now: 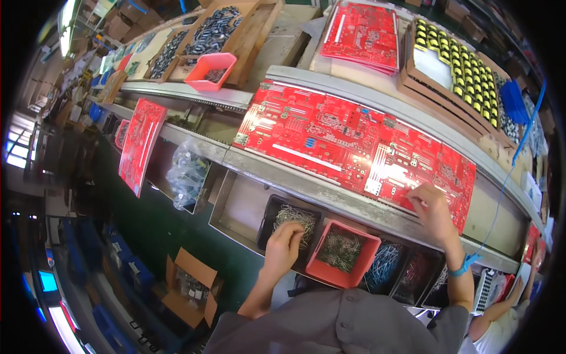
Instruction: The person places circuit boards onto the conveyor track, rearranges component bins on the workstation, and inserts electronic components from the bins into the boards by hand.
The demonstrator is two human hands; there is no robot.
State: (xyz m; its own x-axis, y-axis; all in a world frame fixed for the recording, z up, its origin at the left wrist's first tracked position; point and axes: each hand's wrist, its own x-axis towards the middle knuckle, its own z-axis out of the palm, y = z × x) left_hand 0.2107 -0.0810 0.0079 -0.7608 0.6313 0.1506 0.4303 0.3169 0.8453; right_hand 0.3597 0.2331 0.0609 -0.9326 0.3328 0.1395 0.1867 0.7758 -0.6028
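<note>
My left hand (283, 245) is at a black bin (263, 231) heaped with thin wire-leaded parts (296, 217). Its thumb and fingers are pinched together at the near side of the heap; whatever they grip is too small to name. Over the right part of a large red circuit board (330, 133) my right hand (433, 209) is lowered, thumb and forefinger closed close to the board's surface. Anything between those fingertips is too small to make out. A blue wrist strap (464, 265) circles my right wrist, with a thin blue cord running up from it.
A red bin (372, 255) of leaded parts and a bin of blue parts (383, 264) stand before me. Beyond the rail lie stacked red boards (361, 38) and a carton of yellow-black components (471, 76). Another red board (141, 141) leans at left. A co-worker's arm (501, 307) shows at right.
</note>
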